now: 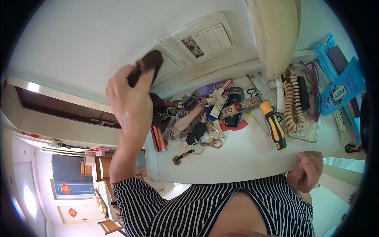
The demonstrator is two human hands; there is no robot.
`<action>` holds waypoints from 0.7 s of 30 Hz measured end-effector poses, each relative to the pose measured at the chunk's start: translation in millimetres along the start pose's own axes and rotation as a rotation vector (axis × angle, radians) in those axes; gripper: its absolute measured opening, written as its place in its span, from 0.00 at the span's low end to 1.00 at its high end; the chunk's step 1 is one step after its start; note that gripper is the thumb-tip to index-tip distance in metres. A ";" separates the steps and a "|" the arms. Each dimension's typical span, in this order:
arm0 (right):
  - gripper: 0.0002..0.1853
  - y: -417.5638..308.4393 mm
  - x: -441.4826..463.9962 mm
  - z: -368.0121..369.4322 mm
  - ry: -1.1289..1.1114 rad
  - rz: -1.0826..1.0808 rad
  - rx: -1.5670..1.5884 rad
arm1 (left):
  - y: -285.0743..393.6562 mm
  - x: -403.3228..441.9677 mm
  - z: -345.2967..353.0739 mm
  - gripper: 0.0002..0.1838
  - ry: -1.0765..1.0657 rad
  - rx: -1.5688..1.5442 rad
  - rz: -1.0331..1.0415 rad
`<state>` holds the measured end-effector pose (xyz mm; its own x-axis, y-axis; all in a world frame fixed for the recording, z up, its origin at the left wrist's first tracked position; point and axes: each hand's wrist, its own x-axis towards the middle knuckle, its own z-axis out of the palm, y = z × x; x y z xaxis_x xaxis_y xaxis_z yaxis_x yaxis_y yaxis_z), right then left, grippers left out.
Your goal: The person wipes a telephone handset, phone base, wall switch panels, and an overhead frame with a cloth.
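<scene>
My left hand (pixel 132 96) grips a dark brown cloth-like item (pixel 152 63) and holds it against a white wall switch plate (pixel 169 65). Beside this plate is a second switch panel (pixel 205 37), whose left section is uncovered and shows its inner parts. Curled into a loose fist, my right hand (pixel 308 170) is at the front edge of the white shelf (pixel 241 158), with nothing visible in it. On the shelf between my hands lie a screwdriver (pixel 274 128) with a yellow and black handle and a pile of keys (pixel 199 126).
A clear tray (pixel 310 136) holds a coiled beige cord (pixel 290 102), with purple glasses (pixel 314 89) over it. Blue packets (pixel 343 89) lie at the right. A rounded cream-coloured post (pixel 276 39) rises behind the shelf. A room with a table (pixel 104 193) shows at lower left.
</scene>
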<state>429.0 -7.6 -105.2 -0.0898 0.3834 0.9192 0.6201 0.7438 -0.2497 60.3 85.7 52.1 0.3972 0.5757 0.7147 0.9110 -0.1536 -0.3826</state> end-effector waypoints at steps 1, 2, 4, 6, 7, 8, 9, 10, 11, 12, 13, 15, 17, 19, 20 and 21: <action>0.21 -0.3 0.5 -0.3 -0.006 0.004 0.000 | 1.9 -1.7 0.3 0.20 -0.062 -0.028 0.038; 0.21 -0.5 0.6 -0.5 -0.006 0.003 -0.001 | 3.5 -3.4 1.7 0.20 -0.125 -0.054 0.077; 0.21 -0.8 0.5 -0.8 -0.012 0.004 -0.003 | 5.0 -12.3 11.3 0.17 -0.094 -0.011 0.136; 0.21 -0.2 0.8 -0.4 -0.009 -0.002 0.000 | 6.2 -17.6 13.6 0.17 -0.112 -0.056 0.149; 0.21 -0.2 0.8 -0.2 -0.006 -0.006 0.002 | 6.0 -14.2 10.3 0.20 -0.109 -0.034 0.124; 0.21 0.1 0.4 -0.1 -0.006 -0.006 0.002 | 3.4 -10.2 7.9 0.20 -0.110 -0.034 0.124; 0.20 0.3 -0.3 0.0 -0.004 -0.007 0.000 | -0.7 -5.5 6.3 0.20 -0.052 -0.030 0.086; 0.20 0.3 -0.8 0.0 -0.001 -0.007 -0.001 | -2.5 -1.7 4.1 0.20 0.005 -0.026 0.048; 0.20 0.6 -0.9 -0.1 -0.003 -0.006 0.000 | -0.3 0.6 0.9 0.19 -0.014 0.009 0.010; 0.20 0.8 -1.3 0.1 -0.001 -0.008 -0.002 | 0.3 -1.2 2.8 0.19 -0.014 0.009 0.010; 0.20 0.9 -1.5 0.3 0.002 -0.010 -0.004 | 0.4 -4.3 6.6 0.19 -0.008 -0.019 0.042; 0.20 0.5 -1.5 -0.2 0.000 -0.010 -0.004 | 5.1 -8.2 9.8 0.16 -0.039 -0.058 0.108; 0.19 0.3 -1.7 -0.8 -0.001 -0.012 -0.003 | 8.5 -12.2 9.3 0.15 -0.077 -0.048 0.113; 0.19 1.0 -2.2 -1.2 -0.006 -0.009 0.005 | 4.4 -12.5 11.2 0.14 -0.085 -0.027 0.095; 0.19 1.1 -2.2 -1.2 -0.007 -0.009 0.005 | 0.0 -9.8 10.9 0.14 -0.085 -0.028 0.095; 0.19 0.9 -2.2 -1.3 -0.009 -0.008 0.001 | -3.8 -6.3 9.5 0.14 -0.005 -0.018 0.022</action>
<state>430.8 -8.5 -107.1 -0.1018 0.3830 0.9181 0.6188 0.7470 -0.2430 53.3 90.2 43.5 0.4171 0.5762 0.7029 0.9038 -0.1813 -0.3877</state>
